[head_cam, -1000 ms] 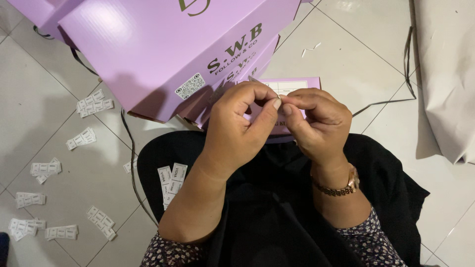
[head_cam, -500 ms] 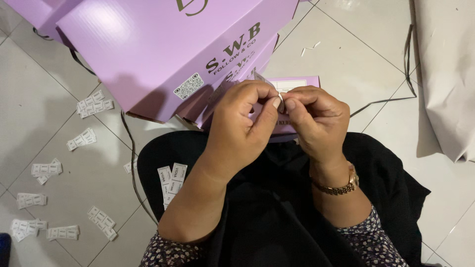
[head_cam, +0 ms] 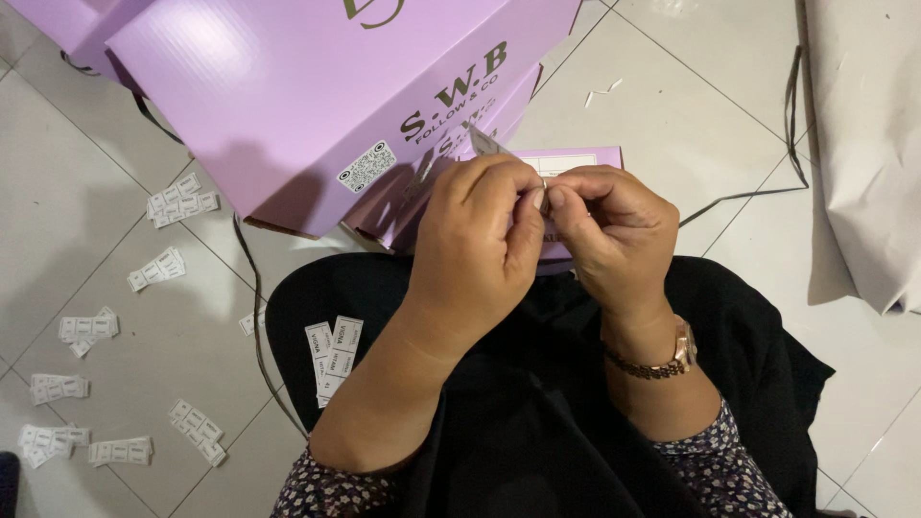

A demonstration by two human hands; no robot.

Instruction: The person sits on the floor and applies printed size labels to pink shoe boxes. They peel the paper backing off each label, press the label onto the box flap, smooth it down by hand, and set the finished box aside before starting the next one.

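Observation:
My left hand (head_cam: 477, 251) and my right hand (head_cam: 610, 235) meet in front of me, fingertips pinched together on a small shiny strip of sticker backing (head_cam: 483, 143) that sticks up above the left thumb. Most of the strip is hidden by the fingers. The hands hover over my black-clothed lap (head_cam: 537, 403) and in front of a small lilac box (head_cam: 576, 161). A short strip of white labels (head_cam: 330, 353) lies on my left thigh. A gold watch (head_cam: 672, 355) is on the right wrist.
A large lilac cardboard box (head_cam: 307, 105) stands on the tiled floor ahead, another behind it at the top left. Several small bundles of white labels (head_cam: 158, 269) are scattered on the floor to the left. A grey sack (head_cam: 863, 144) lies at the right; a dark cord (head_cam: 743, 197) runs beside it.
Both hands stay pinched together in nearly the same spot. The shiny strip now stands out more above the left thumb.

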